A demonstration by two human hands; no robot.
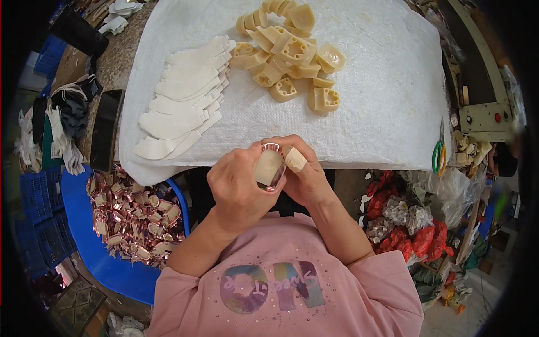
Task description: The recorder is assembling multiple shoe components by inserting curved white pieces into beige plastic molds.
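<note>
Hanging at the far left, pale gloves [56, 132] sit above stacked blue crates [36, 196]; overlapping, not counted. One dark phone-like slab [106, 129] stands just left of the white sheet [387, 101], long side along the sheet's edge. Lower left: one blue tub [115, 275] holding a heap of pink metallic pieces [140, 219], too many to count.

White strips [185, 84] lie fanned down the sheet's left part, roughly in two overlapping rows; exact number cannot be told.

At centre, near the sheet's front edge, the left hand [241, 182] is closed around the left side of one pink-rimmed oval piece [270, 167], pale face showing. Large coloured lettering with smaller script [244, 289] is printed on the pink shirt [359, 297] below. Upper centre: beige moulded pieces [295, 49], about twenty, piled; several show round holes.

Right hand [306, 177] grips the same piece from its right side, fingers curled; pale wrapping [295, 160] on its thumb.

Right of the pile, open white sheet runs to the right edge, where one pair of scissors [440, 145] hangs, green and orange handles. Red bags [424, 238] lie below. Far right: one machine panel [480, 121], one red button; small markings illegible.
</note>
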